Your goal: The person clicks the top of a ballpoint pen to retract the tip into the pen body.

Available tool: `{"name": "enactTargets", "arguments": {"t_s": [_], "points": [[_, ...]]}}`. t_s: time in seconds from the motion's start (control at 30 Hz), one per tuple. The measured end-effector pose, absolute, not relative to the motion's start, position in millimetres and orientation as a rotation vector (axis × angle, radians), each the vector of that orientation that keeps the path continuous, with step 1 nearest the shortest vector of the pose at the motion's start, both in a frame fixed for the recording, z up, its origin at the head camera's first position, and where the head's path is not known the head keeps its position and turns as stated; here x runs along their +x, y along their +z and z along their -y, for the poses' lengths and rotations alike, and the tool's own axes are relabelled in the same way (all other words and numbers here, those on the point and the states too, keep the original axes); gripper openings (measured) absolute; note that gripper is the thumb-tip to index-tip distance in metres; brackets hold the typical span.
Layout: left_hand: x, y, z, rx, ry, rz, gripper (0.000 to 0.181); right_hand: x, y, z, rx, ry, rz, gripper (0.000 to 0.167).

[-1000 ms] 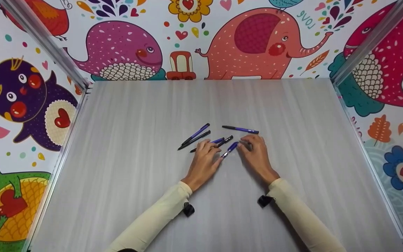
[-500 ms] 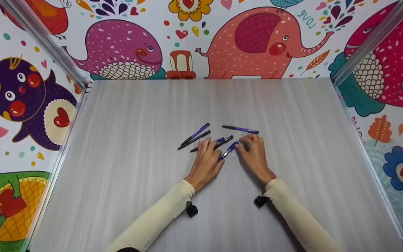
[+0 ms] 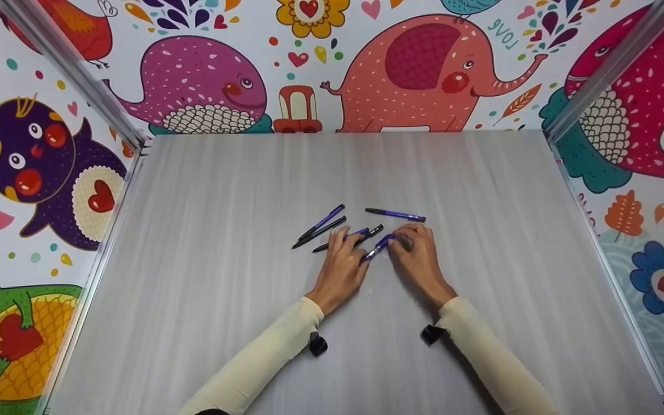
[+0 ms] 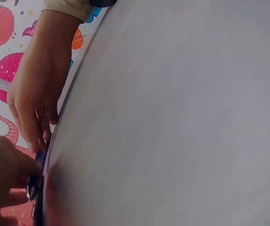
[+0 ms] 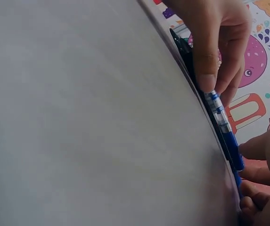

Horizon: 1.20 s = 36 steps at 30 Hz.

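Near the middle of the table (image 3: 222, 190), well apart from its far edge, the left hand (image 3: 340, 274) pinches the clear end of a blue-capped pen (image 3: 377, 249) between thumb and fingers, while the right hand (image 3: 421, 262), fingers curled, pinches the cap. A black pen (image 3: 374, 231) lies partly under the left fingers. Toward the table's left edge, a blue pen (image 3: 328, 217) and a dark pen (image 3: 326, 229) meet at their ends; another pen (image 3: 395, 215) lies toward the far edge.
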<state>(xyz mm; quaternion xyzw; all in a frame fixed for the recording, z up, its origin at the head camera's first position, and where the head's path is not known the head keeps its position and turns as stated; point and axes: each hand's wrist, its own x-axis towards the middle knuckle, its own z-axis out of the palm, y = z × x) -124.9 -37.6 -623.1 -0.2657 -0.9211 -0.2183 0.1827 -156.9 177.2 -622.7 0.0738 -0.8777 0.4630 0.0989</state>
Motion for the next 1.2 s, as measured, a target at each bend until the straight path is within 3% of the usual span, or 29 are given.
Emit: {"name": "enactTargets", "arguments": {"t_s": [0.33, 0.93, 1.2], "points": [[-125, -614, 34, -0.724, -0.901, 2.514, 0.008, -148, -604, -182, 0.241, 1.501, 2.473, 0.027], [-122, -600, 27, -0.639, -1.311, 2.518, 0.012, -137, -572, -180, 0.525, 1.601, 2.321, 0.038], [-131, -626, 26, -0.640, -1.480, 2.429, 0.011, -131, -562, -178, 0.631, 1.656, 2.361, 0.045]]}}
